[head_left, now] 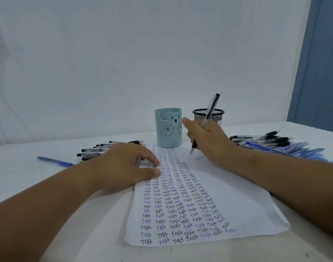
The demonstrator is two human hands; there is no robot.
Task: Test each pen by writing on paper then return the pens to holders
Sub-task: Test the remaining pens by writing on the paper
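pen poised over the sheet, left hand pinning the paper

right hand (209,140) grips a clear-barrelled pen with black cap end and black grip (206,121); fingers curled round the lower barrel, thumb and forefinger pinching near the grip. pen tilted, cap end up and away, tip pointing down at the far right part of the white paper sheet (237,201). whether the tip touches the paper i cannot tell; it sits close above or on it.

left hand (128,165) lies palm down on the sheet's left edge, fingers relaxed and lightly bent, close together, fingertips pressing the paper. it holds nothing.

sheet lies flat on the white table (39,186), running away from the viewer, covered in columns of the handwritten word "test" in black and blue ink; right part of the sheet is bare.

beyond the far end of the sheet: pale blue plastic pen holder with a bear face (168,127), upright, touching or just at the paper's far edge. to its right, a black wire mesh pen cup (216,115), partly hidden behind the right hand and the held pen.

left of the sheet, a pile of clear black-capped pens (97,151), partly behind the left hand. a single blue pen (55,161) lies apart, further left. right of the right forearm, a larger heap of black and blue pens (279,145).
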